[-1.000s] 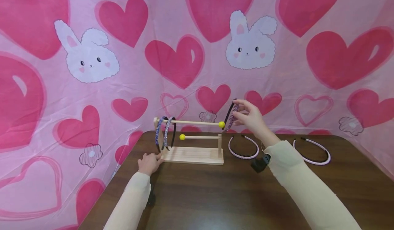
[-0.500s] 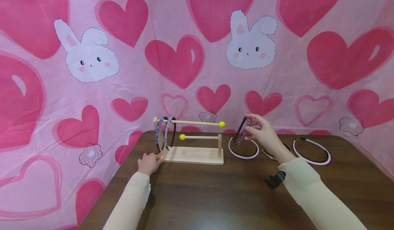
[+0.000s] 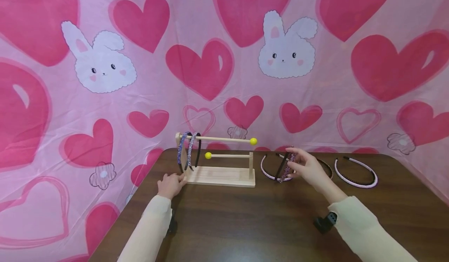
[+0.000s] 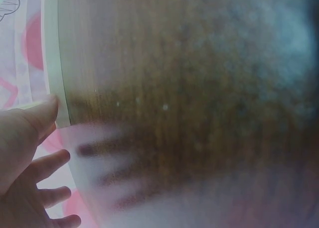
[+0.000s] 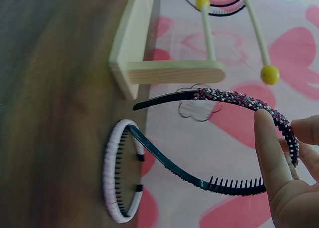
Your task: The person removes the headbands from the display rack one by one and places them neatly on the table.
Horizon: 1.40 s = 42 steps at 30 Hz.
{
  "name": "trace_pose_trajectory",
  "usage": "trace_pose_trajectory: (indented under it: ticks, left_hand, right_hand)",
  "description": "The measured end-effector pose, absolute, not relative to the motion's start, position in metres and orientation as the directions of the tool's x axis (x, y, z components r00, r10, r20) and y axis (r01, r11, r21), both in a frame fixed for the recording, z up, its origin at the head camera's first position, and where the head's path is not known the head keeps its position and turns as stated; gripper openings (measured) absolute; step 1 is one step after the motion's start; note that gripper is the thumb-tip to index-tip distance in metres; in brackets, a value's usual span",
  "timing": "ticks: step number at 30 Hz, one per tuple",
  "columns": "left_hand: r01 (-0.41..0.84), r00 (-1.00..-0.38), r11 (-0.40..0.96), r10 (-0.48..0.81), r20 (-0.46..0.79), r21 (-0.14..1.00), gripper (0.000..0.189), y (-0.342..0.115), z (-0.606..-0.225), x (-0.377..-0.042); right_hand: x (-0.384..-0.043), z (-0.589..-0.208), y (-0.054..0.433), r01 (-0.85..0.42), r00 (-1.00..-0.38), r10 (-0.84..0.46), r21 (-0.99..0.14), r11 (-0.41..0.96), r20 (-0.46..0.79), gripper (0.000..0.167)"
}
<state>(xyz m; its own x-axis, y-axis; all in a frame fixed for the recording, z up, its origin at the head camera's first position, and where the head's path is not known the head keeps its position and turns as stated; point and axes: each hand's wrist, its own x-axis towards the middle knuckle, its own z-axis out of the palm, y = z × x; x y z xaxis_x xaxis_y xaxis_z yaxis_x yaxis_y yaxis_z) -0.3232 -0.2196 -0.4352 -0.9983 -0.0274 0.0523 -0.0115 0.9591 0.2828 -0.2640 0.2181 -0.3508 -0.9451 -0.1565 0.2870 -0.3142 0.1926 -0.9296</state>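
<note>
My right hand (image 3: 308, 170) pinches a black toothed headband with purple-pink sequins (image 5: 234, 96) by its curved top, ends pointing away from the palm. In the head view it overlaps a pale pink headband (image 3: 267, 173) on the table. A wooden headband stand (image 3: 219, 177) has two rods tipped with yellow balls. On its upper rod hang a blue glittery headband (image 3: 180, 153) and a silver glittery headband (image 3: 190, 153), near the left end. My left hand (image 3: 170, 185) lies at the left end of the base, thumb at its edge in the left wrist view.
Another pale pink headband (image 3: 372, 179) lies at the right of the brown table (image 3: 238, 223). A dark headband (image 3: 328, 169) is partly hidden behind my right hand. A pink cloth with hearts and rabbits (image 3: 196, 32) hangs behind the table.
My right hand has moved right and down with the sequined headband, from beside the upper rod's ball to low over the pink headband. My left hand has stayed in place.
</note>
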Motion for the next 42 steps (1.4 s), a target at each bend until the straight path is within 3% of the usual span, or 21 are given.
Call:
trace_pose_trajectory:
  ticks: [11,17,27,36,42]
  left_hand:
    - [-0.009,-0.999,0.960,-0.024,0.048,0.279,0.045,-0.220,-0.435,-0.324]
    - [-0.014,-0.998,0.960,-0.028,0.048,0.280,0.046,-0.219,-0.435,-0.325]
    - [-0.020,-0.999,0.960,-0.032,0.038,0.280,0.047,-0.220,-0.436,-0.326]
    - [-0.015,-0.999,0.960,-0.028,0.044,0.281,0.047,-0.220,-0.435,-0.324]
    - [-0.016,-0.999,0.957,-0.027,0.033,0.288,0.047,-0.219,-0.435,-0.323]
  right_hand:
    - [-0.253,-0.371,0.236,-0.258,-0.957,-0.193,-0.939,0.227,0.217,0.048]
    - [-0.244,-0.371,0.248,-0.228,-0.965,-0.202,-0.916,0.329,0.168,0.051]
    - [-0.230,-0.375,0.263,-0.157,-0.972,-0.231,-0.843,0.514,0.041,0.032]
    - [-0.221,-0.384,0.269,-0.071,-0.929,-0.349,-0.863,0.500,-0.126,0.014]
    - [-0.219,-0.398,0.268,0.001,-0.900,-0.389,-0.892,0.453,-0.198,0.013]
